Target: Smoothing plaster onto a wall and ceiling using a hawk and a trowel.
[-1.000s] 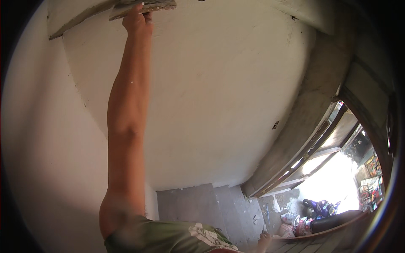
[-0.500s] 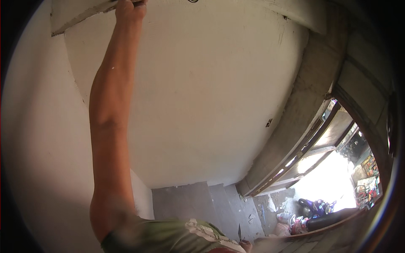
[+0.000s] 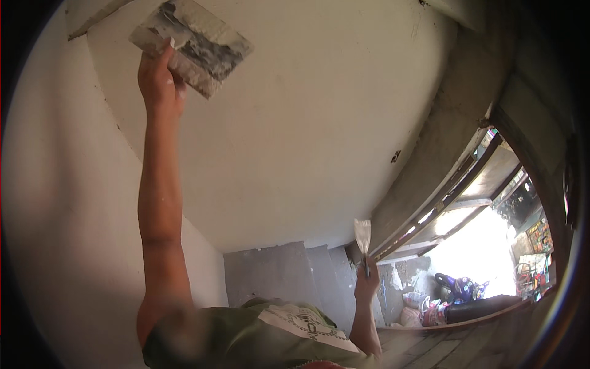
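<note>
My left hand [image 3: 158,80] grips a rectangular trowel [image 3: 212,46] smeared with pale and dark material, held high against the backdrop of an off-white plastered surface [image 3: 295,135]. Whether the trowel touches that surface I cannot tell. Lower right, my right hand [image 3: 367,280] is closed round the handle of a putty knife [image 3: 362,234], its wide blade upright and coated pale. My green shirt [image 3: 233,335] shows along the lower edge.
A pale wall [image 3: 74,215] runs down the left, with a grey patched surface [image 3: 264,273] below. At right are a concrete beam [image 3: 452,101], a bright opening with wooden framing [image 3: 491,144], a purple motorbike-like object [image 3: 461,289] and some bags [image 3: 412,313].
My left hand has brought the trowel down from the top edge, so its face shows more fully. My right hand has risen from the lower edge with the putty knife.
</note>
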